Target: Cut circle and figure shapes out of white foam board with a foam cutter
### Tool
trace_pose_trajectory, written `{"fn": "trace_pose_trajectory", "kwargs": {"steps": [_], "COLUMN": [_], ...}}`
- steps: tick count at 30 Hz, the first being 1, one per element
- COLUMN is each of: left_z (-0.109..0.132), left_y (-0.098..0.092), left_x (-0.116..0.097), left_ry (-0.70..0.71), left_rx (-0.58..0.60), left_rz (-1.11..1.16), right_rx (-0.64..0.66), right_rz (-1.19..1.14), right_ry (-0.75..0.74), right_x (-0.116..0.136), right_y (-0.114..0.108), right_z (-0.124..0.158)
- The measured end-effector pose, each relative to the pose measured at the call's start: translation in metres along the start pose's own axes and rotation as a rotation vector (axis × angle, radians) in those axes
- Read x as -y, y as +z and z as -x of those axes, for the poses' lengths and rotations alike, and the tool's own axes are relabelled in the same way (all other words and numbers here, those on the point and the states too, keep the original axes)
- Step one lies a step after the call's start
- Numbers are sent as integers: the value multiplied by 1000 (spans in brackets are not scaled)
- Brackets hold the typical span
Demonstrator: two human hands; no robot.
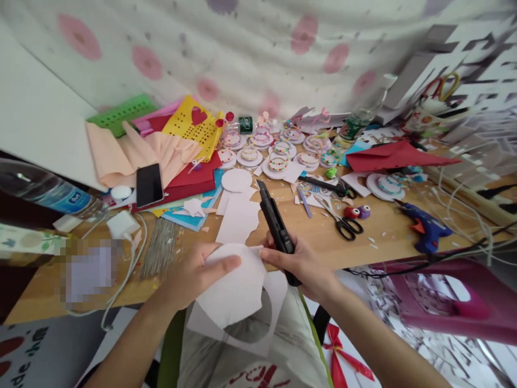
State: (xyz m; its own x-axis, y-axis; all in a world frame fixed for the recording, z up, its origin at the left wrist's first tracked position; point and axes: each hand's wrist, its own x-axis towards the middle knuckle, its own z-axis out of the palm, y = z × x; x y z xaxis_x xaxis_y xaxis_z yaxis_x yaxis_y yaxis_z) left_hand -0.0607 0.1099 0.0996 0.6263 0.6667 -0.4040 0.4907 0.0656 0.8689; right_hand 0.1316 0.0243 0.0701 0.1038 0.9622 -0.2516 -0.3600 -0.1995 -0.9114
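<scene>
My left hand is closed on a roughly round white board piece, its thumb lying across the top face. In my right hand is a black utility knife, blade tip pointing up and away from me. The thumb and fingertips of that hand meet at the right edge of the board piece; whether they pinch a sliver of it is unclear. Below, on my lap, lies a white offcut with a large round opening. Just beyond my hands, a torn-edged white sheet and a small white disc rest on the desk.
Beaded rings on white discs crowd the back. Scissors and a blue glue gun lie right, near loose cables. A phone, thin wires and a large bottle are left. A pink stool stands below right.
</scene>
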Motion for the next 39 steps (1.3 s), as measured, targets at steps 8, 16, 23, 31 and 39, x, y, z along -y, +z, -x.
{"fn": "trace_pose_trajectory", "kwargs": {"steps": [8, 16, 23, 31, 39], "left_z": [12, 11, 9, -4, -9], "left_y": [-1, 5, 10, 23, 45], "left_x": [8, 25, 33, 36, 33], "left_ry": [-98, -128, -160, -183, -54], "left_rx": [135, 174, 147, -179, -397], "left_rz": [162, 457, 635, 711, 683], "right_rx": [-7, -4, -3, -607, -661], "right_rz": [5, -205, -314, 982, 1309], "right_ry": [136, 341, 397, -237, -149], "right_x": [1, -5, -9, -18, -19], "right_y": [7, 15, -1, -80, -73], "right_z": [10, 5, 1, -11, 1]}}
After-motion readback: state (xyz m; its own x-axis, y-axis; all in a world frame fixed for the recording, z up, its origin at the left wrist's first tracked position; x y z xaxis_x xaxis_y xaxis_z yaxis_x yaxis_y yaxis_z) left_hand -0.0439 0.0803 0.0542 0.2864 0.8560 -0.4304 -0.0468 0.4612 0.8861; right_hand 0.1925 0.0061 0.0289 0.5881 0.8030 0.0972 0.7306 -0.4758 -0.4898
